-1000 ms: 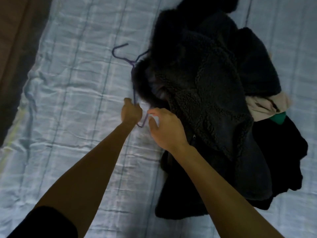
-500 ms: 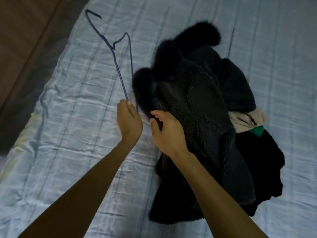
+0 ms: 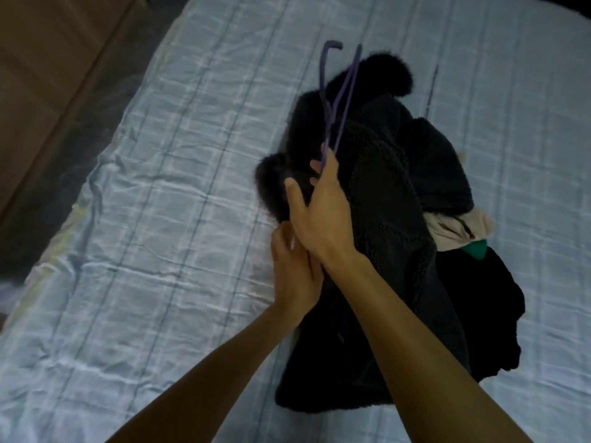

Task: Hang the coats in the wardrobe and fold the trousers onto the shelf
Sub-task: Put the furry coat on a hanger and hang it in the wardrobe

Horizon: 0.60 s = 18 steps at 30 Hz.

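A dark fleece coat [image 3: 383,193] with a black fur collar [image 3: 393,71] lies crumpled on the bed. My right hand [image 3: 319,212] holds a thin purple hanger [image 3: 343,100] by its lower end, and the hook points up and away over the coat. Just below that wrist, my left hand [image 3: 294,276] curls its fingers into the coat's left front edge. The right wrist partly hides those fingers.
The bed's pale blue checked sheet [image 3: 160,219] spreads to the left. Under the coat on the right lie a beige garment [image 3: 454,231], something green [image 3: 476,249] and a black garment [image 3: 486,308]. A brown wooden surface [image 3: 48,59] runs along the bed's left side.
The hanger passed from my left hand to my right and swung from the left over the coat. My left hand dropped to the coat's edge.
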Available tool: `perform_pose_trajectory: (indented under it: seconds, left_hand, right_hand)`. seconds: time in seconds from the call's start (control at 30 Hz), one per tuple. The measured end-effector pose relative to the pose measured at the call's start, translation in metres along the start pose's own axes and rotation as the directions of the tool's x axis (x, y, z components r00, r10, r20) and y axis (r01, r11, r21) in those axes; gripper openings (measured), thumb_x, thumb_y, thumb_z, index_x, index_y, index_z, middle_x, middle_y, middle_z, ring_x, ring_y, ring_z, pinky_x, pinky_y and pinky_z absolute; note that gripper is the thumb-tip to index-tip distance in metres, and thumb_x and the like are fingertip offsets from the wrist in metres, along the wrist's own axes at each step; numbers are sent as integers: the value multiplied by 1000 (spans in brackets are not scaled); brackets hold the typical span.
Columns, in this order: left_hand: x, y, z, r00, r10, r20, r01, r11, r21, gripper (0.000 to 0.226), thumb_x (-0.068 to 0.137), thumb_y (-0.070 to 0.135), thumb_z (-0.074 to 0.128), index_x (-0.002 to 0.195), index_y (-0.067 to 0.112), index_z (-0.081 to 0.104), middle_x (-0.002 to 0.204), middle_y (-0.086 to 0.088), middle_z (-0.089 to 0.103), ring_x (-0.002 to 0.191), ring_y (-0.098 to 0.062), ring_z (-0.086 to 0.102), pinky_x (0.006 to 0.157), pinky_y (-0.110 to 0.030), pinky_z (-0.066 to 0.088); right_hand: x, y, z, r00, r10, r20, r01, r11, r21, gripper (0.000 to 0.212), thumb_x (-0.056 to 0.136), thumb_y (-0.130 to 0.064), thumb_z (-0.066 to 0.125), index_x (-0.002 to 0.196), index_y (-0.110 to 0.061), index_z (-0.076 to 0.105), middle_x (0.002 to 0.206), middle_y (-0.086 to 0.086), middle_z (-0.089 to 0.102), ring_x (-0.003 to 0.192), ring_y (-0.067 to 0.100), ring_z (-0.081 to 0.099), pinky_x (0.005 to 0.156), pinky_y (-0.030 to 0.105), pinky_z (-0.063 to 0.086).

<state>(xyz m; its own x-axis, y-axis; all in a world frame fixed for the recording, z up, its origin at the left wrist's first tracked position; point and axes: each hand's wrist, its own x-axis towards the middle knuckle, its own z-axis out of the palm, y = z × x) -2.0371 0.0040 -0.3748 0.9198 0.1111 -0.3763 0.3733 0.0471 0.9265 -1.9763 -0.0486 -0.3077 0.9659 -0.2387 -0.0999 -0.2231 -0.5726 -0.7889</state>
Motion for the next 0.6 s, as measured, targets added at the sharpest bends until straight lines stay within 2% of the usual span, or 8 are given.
perform_pose_trajectory:
  seconds: [0.07, 0.13, 0.2, 0.27, 0.33, 0.43, 0.5, 0.6]
  left_hand:
    - [7, -13, -6, 987, 142, 80, -155, 969, 195, 20, 90, 38, 44, 109, 30, 47, 122, -14, 50, 111, -30, 53, 86, -40, 47]
    - [15, -30, -11, 885, 387, 258, -464, 700, 542, 28, 88, 34, 34, 113, 25, 41, 125, -17, 46, 116, -34, 42, 98, -41, 36]
    - [27, -35, -15, 753, 471, 459, -658, 529, 536, 33, 96, 31, 29, 111, 14, 53, 117, -19, 53, 112, -33, 46, 103, -51, 35]
    - [47, -42, -20, 665, 477, 574, -747, 415, 520, 51, 99, 35, 21, 104, 9, 64, 111, -13, 59, 109, -27, 51, 103, -51, 32]
    - [72, -51, -27, 793, 416, 444, -609, 535, 585, 46, 98, 35, 25, 100, 11, 64, 102, -9, 61, 98, -27, 57, 94, -47, 39]
    - [108, -67, -28, 995, 90, 36, -95, 809, 580, 32, 94, 34, 46, 115, 10, 53, 108, -13, 59, 96, -32, 60, 86, -46, 47]
    - [129, -68, -19, 981, -192, 31, 142, 814, 564, 48, 92, 38, 53, 128, 7, 46, 123, -16, 56, 111, -32, 55, 96, -41, 44]
    - [162, -69, -2, 827, -555, 94, 541, 830, 137, 83, 72, 52, 73, 133, 5, 44, 125, -10, 58, 109, -27, 59, 85, -35, 51]
  right_hand:
    - [10, -4, -1, 994, 17, -106, -8, 996, 87, 67, 95, -35, 51, 149, -19, 14, 132, -1, 51, 109, 13, 58, 86, 30, 50]
    - [24, -3, -1, 968, 69, -241, -29, 986, 165, 51, 96, -35, 49, 140, -17, 31, 105, -5, 62, 86, 6, 63, 76, 31, 54]
    - [35, 2, 1, 921, 97, -377, -41, 987, 154, 26, 97, -38, 45, 111, -18, 53, 74, -9, 60, 62, 5, 60, 62, 35, 52]
    - [41, 10, 4, 884, 95, -457, -56, 994, 97, 30, 98, -40, 43, 80, -17, 52, 57, -12, 49, 49, 3, 49, 51, 31, 42]
    - [42, 19, 7, 876, 114, -469, -93, 993, 68, 40, 97, -43, 43, 67, -18, 43, 51, -12, 41, 45, 4, 41, 50, 29, 36]
    - [39, 40, 9, 876, 176, -448, -167, 984, 61, 47, 97, -47, 41, 60, -17, 44, 51, -10, 44, 46, 6, 42, 53, 37, 42]
    - [35, 53, 8, 880, 189, -436, -198, 980, 26, 49, 98, -46, 38, 63, -14, 54, 54, -4, 53, 49, 11, 50, 56, 41, 46]
    - [27, 66, 5, 913, 184, -364, -216, 975, -48, 51, 99, -43, 36, 75, -10, 67, 62, -4, 61, 59, 19, 60, 62, 38, 48]
